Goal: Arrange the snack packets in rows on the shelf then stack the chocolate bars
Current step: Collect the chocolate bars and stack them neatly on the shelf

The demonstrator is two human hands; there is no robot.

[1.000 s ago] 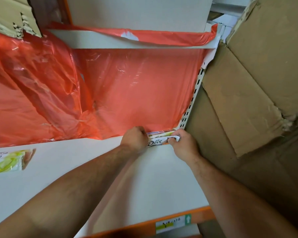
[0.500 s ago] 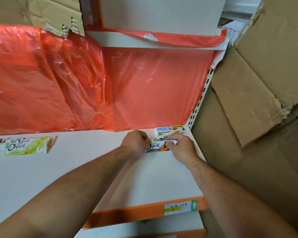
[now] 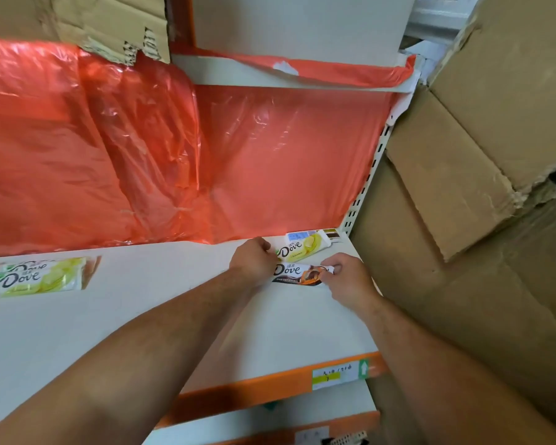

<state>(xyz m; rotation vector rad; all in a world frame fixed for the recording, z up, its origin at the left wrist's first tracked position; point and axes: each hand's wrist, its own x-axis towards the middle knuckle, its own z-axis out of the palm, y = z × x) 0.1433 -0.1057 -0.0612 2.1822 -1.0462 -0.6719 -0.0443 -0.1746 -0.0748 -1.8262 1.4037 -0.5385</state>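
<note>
A brown and white Dove chocolate bar (image 3: pixel 297 273) lies on the white shelf (image 3: pixel 174 316) near its back right corner. My left hand (image 3: pixel 254 261) grips its left end and my right hand (image 3: pixel 347 277) pinches its right end. Just behind it a yellow and white Dove bar (image 3: pixel 302 247) lies flat on other bars in the corner, with a blue and white edge (image 3: pixel 297 236) showing under it. Another yellow Dove bar (image 3: pixel 36 277) lies at the shelf's far left, on top of others.
Red plastic sheeting (image 3: pixel 174 155) covers the shelf's back wall. Cardboard boxes (image 3: pixel 479 155) stand close on the right, past the perforated upright (image 3: pixel 363 200). An upper shelf (image 3: pixel 286 75) hangs overhead. The orange front edge carries a price label (image 3: pixel 337 374).
The brown Dove bar has come forward off the corner stack, uncovering the yellow bar behind it. The view has shifted so the left bar shows more fully.
</note>
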